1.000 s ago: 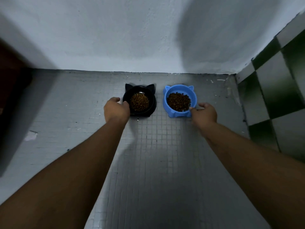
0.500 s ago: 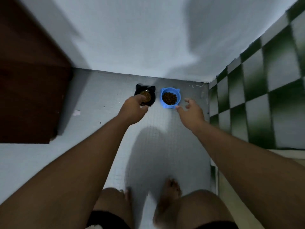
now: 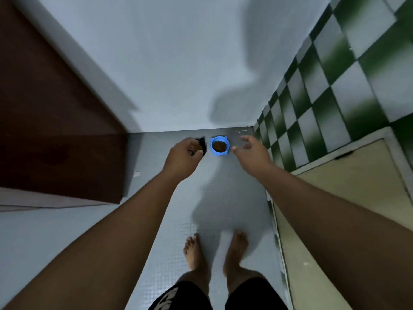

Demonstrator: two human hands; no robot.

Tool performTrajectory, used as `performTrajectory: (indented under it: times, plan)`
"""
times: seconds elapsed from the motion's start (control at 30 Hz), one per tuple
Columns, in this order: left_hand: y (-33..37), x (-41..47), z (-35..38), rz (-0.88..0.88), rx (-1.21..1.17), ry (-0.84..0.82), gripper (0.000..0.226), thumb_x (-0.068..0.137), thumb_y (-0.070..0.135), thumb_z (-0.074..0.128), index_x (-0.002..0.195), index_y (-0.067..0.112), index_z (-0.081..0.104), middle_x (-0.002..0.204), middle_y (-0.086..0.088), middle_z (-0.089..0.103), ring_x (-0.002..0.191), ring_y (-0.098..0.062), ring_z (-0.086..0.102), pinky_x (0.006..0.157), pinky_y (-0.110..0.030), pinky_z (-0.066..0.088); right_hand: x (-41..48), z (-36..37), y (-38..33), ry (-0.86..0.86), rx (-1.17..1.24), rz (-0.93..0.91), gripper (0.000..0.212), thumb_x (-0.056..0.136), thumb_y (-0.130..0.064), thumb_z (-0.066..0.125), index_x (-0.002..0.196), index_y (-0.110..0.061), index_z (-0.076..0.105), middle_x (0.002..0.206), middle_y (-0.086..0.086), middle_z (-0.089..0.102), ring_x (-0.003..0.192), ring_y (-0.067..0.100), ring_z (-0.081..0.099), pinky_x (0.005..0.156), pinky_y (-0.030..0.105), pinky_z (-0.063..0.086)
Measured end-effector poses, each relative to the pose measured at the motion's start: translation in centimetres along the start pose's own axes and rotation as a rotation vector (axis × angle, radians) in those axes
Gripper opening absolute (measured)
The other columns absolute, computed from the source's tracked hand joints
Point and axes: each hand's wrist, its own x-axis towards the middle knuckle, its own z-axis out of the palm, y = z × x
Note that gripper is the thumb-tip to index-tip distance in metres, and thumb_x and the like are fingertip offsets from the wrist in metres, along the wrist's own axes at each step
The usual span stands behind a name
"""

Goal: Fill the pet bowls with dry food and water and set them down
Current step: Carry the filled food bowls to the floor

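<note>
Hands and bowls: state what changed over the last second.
The left hand let go of the black bowl and the right hand of the blue bowl; both drew back as the person stood. The bowls stayed side by side at the wall, full of kibble.

We are standing with bare feet (image 3: 194,251) on the grey small-tiled mosaic floor (image 3: 234,198), where a blue cat-eared plastic bowl (image 3: 227,143) holding brown dry kibble (image 3: 219,146) and a partly hidden black bowl (image 3: 203,143) are sitting just beside each other.
</note>
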Motion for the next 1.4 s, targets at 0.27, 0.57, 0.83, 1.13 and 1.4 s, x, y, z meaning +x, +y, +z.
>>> performTrajectory:
  times: [0.27,0.57,0.83,1.13,1.4]
  plan:
    - [3.2,-10.0,-1.7,0.063,-0.003,0.03,0.03,0.097,0.029,0.066,0.127,0.023,0.063,0.113,0.005,0.063,0.098,-0.01,0.062,0.069,-0.02,0.047,-9.7,-3.6,1.1,0.104,0.058,-0.097,0.047,0.096,-0.036,0.062,0.14,-0.027,0.049,0.135,0.002,0.056,0.109,0.014,0.055,0.086,0.033,0.051]
    - [6.0,-21.7,0.7,0.187,-0.036,-0.041,0.03,0.095,0.032,0.068,0.125,0.026,0.063,0.114,0.003,0.064,0.101,-0.015,0.066,0.08,-0.03,0.054,-21.1,-8.2,5.4,0.22,0.06,-0.186,0.047,0.095,-0.034,0.064,0.138,-0.02,0.052,0.134,0.007,0.059,0.115,0.019,0.058,0.091,0.028,0.045]
    - [8.4,-29.4,3.3,0.471,0.015,-0.247,0.029,0.096,0.032,0.067,0.125,0.026,0.064,0.107,0.007,0.066,0.095,-0.008,0.066,0.07,-0.012,0.045,-34.2,-10.0,9.2,0.523,0.149,-0.108,0.049,0.094,-0.036,0.066,0.138,-0.021,0.052,0.126,0.003,0.059,0.106,0.021,0.061,0.091,0.035,0.053]
    - [9.2,-44.0,11.4,0.686,0.049,-0.612,0.028,0.096,0.025,0.069,0.123,0.025,0.063,0.11,0.002,0.065,0.097,-0.013,0.064,0.078,-0.026,0.053,-53.7,-9.3,18.7,0.88,0.297,0.079,0.046,0.093,-0.031,0.067,0.136,-0.023,0.055,0.117,0.0,0.06,0.085,0.016,0.064,0.082,0.035,0.058]
    - [11.1,-60.3,19.9,0.979,0.165,-0.859,0.027,0.098,0.026,0.067,0.125,0.022,0.064,0.11,0.01,0.066,0.092,-0.003,0.063,0.067,-0.005,0.039,-70.2,-12.0,29.7,1.15,0.41,0.206,0.046,0.094,-0.031,0.067,0.138,-0.021,0.053,0.117,-0.002,0.06,0.094,0.01,0.061,0.088,0.028,0.053]
